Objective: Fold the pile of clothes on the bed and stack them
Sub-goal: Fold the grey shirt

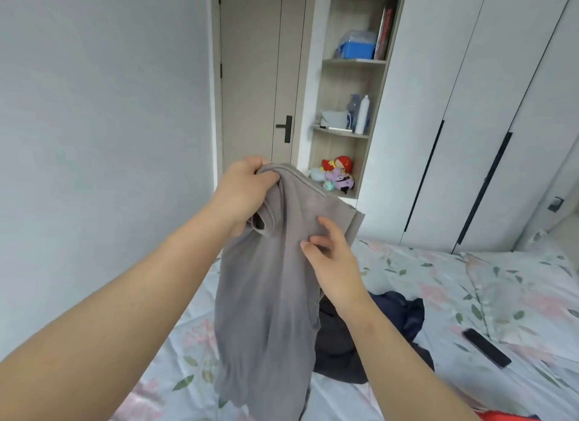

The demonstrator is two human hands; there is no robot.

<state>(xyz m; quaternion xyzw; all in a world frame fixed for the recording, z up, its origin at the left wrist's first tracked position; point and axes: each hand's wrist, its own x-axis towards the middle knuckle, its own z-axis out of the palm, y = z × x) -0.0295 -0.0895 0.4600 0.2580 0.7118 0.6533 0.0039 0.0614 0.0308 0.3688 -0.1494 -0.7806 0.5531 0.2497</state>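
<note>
A grey garment hangs in the air above the bed. My left hand grips its top edge, bunched in the fist, at about door-handle height. My right hand is lower and to the right, fingers spread loosely against the cloth; whether it pinches the fabric is unclear. Behind the hanging garment a pile of dark clothes, navy and charcoal, lies on the floral sheet. A bit of red cloth shows at the bottom edge.
A black phone lies on the sheet to the right of the pile. A pillow sits at the far right. White wardrobe doors, an open shelf with toys and a closed door stand beyond the bed.
</note>
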